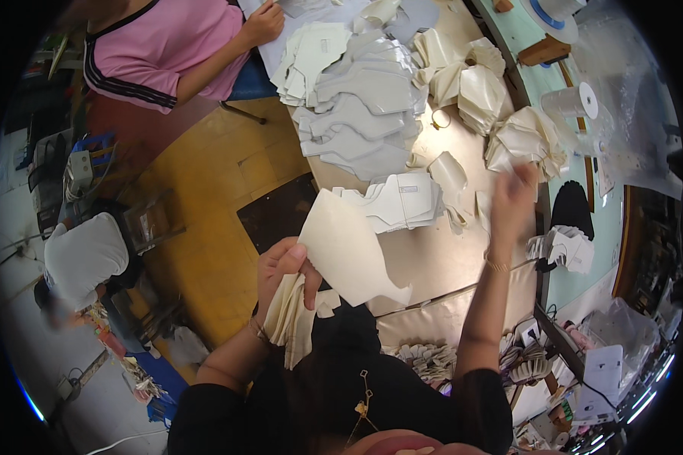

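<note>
My left hand (287,264) is closed, thumb on top, on a large cream cut piece (345,246) that looks like leather or coated fabric. A sheaf of narrower cream pieces (290,322) hangs below the same fingers. Over the right side of the table, my right hand (514,197) is blurred by motion, so its fingers cannot be read. It is nearest to a bundle of folded cream pieces (525,140). Between my hands lies a banded stack of pale cut pieces (406,201), with a curled cream piece (449,178) to its right.
Rows of grey-white cut pieces (368,98) cover the far part of the table (440,258). More cream bundles (463,80) lie at the far right, near a white thread spool (573,101). Another person in a pink shirt (140,49) sits far left; a person in white (87,250) is farther off.
</note>
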A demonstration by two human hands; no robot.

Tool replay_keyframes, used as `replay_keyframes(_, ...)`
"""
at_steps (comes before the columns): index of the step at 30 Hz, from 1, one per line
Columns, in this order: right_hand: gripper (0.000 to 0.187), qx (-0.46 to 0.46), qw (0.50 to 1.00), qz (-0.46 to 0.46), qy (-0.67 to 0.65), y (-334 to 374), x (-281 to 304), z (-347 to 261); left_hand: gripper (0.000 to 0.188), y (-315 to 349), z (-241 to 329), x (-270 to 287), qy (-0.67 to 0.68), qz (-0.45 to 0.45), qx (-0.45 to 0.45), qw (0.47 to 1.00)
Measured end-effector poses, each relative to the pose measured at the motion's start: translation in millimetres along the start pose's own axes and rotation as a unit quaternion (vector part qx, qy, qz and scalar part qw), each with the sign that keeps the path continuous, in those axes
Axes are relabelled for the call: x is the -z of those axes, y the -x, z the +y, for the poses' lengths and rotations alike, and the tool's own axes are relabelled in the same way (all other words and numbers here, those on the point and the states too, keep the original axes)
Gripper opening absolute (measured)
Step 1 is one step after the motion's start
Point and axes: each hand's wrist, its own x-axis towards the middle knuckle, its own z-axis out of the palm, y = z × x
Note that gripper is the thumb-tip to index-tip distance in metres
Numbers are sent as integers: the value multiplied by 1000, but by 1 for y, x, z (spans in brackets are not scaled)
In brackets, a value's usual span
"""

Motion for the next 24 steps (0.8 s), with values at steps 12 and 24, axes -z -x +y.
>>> replay_keyframes(12,43,224,889,-304,260,-47,-183,-52,30,2,2,17,-14,38,-1,999)
replay_keyframes(24,58,227,877,-422,-37,25,-18,-139,41,-18,-27,34,151,-83,-104,980)
